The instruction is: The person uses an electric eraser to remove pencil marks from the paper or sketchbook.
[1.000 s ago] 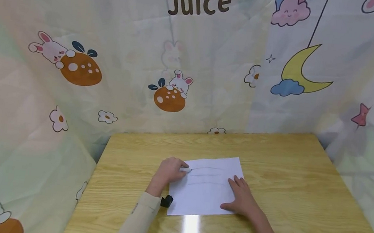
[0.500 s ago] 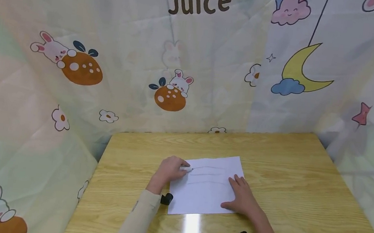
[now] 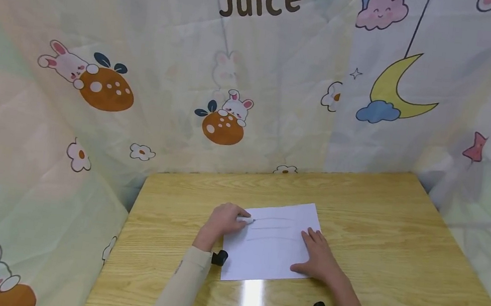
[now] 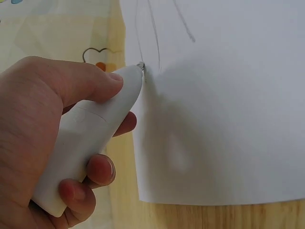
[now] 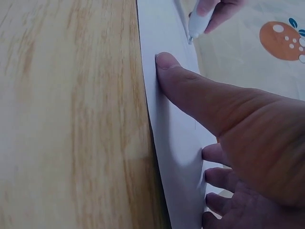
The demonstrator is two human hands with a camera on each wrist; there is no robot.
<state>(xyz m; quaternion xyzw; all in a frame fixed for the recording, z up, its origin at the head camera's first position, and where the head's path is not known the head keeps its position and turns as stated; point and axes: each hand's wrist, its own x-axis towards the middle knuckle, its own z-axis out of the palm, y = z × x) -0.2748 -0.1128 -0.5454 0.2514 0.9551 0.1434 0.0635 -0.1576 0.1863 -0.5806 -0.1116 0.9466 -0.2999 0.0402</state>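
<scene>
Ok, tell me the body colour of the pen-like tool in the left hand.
The pen-like tool has a white body; the left wrist view shows it best.

Left fingers (image 4: 99, 170) curled, right fingers (image 5: 220, 178) spread, forearms (image 3: 184, 280) angled inward

From the head, we look forward and down at the paper sheet (image 3: 261, 258); close by it, our two wrist views face across it, sharing the white pen-like tool (image 4: 88, 126).
</scene>
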